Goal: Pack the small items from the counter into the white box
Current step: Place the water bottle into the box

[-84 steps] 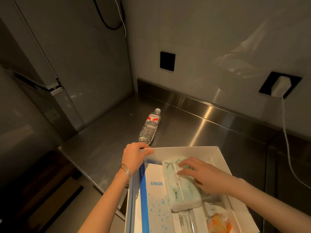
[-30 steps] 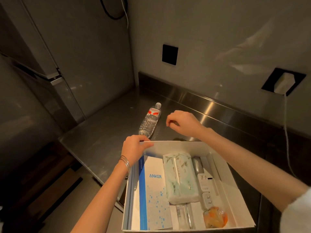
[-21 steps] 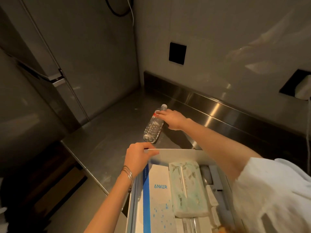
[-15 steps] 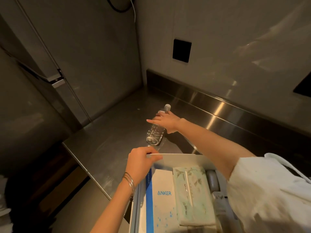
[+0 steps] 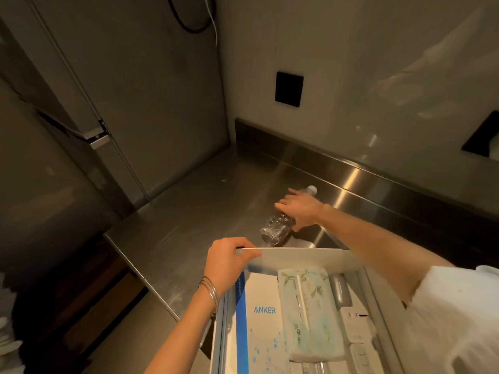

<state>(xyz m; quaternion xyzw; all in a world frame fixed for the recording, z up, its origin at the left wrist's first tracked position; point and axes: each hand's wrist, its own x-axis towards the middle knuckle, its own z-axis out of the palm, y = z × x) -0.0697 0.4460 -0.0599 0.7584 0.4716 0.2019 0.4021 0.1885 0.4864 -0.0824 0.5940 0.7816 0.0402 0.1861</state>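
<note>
At frame centre, the right hand (image 5: 300, 209) grips a water bottle (image 5: 277, 229) on the bench (image 5: 205, 211). The left hand (image 5: 225, 261) pinches the white box (image 5: 305, 259) rim, lower centre.

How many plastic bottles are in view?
1. The water bottle lies on the steel counter beyond the white box, under the right hand. None visible inside the box.

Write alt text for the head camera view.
The right hand grips a clear water bottle lying on the steel counter, while the left hand holds the white box by its far rim. An Anker box and tissue pack lie inside.
</note>
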